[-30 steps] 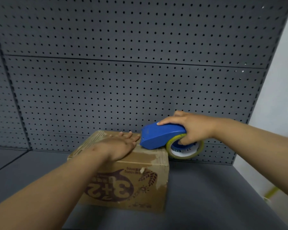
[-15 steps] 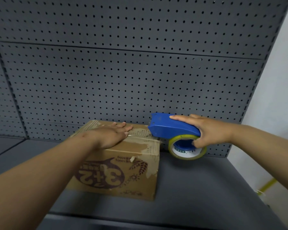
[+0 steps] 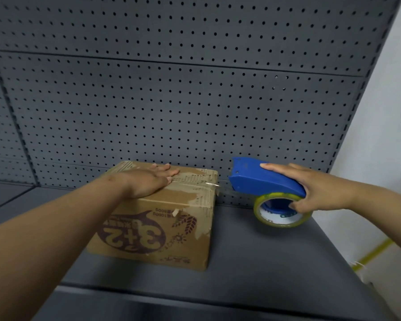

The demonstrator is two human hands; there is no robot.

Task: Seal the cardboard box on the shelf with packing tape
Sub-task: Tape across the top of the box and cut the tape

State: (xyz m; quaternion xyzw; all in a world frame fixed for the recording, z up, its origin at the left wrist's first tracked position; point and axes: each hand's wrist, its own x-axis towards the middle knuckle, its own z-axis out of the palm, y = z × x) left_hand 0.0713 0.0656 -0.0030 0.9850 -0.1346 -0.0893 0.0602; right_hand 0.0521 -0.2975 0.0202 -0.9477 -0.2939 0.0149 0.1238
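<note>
A worn cardboard box (image 3: 162,230) with a brown "3+2" print sits on the grey shelf (image 3: 252,262). My left hand (image 3: 148,181) lies flat, palm down, on the box's top, fingers spread toward the back. My right hand (image 3: 315,188) grips a blue tape dispenser (image 3: 259,179) holding a yellowish roll of clear packing tape (image 3: 280,212). The dispenser hovers just right of the box, its nose near the top right edge. A thin strip of clear tape (image 3: 222,187) stretches from the box edge to the dispenser.
A grey pegboard panel (image 3: 195,100) rises directly behind the box. The shelf's front edge (image 3: 195,297) runs below the box. A white wall (image 3: 384,135) lies to the right, and a yellow floor line (image 3: 375,251) shows lower right.
My right hand has drawn the dispenser off the box top to the right, past the edge, pulling tape out behind it. My left hand stays pressed on the box.
</note>
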